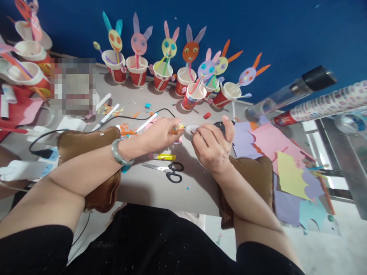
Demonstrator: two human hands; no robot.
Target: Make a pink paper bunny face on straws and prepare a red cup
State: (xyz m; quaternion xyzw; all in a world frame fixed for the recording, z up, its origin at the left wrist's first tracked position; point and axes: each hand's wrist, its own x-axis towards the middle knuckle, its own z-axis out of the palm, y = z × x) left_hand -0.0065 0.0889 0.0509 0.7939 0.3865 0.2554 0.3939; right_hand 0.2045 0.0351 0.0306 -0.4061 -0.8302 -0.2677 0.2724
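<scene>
A blue wall [258,23] rose behind the bench [197,196], where rabbit-topped cups [163,81] stood. The left hand [163,135] had its fingers closed around a small yellow item [179,128]; just beside it, the right hand's [212,147] fingers pinched a pale round container [189,133], one finger raised. Scissors [164,168] lay nearer the body.

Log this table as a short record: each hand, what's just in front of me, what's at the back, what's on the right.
Left hand: grip closed on a small yellowish item, partly hidden
Right hand: holds a small pale round item
Front: yellow tube, black-handled scissors
Back: red paper cups with rabbit-eared paper faces
Right: coloured paper sheets
</scene>
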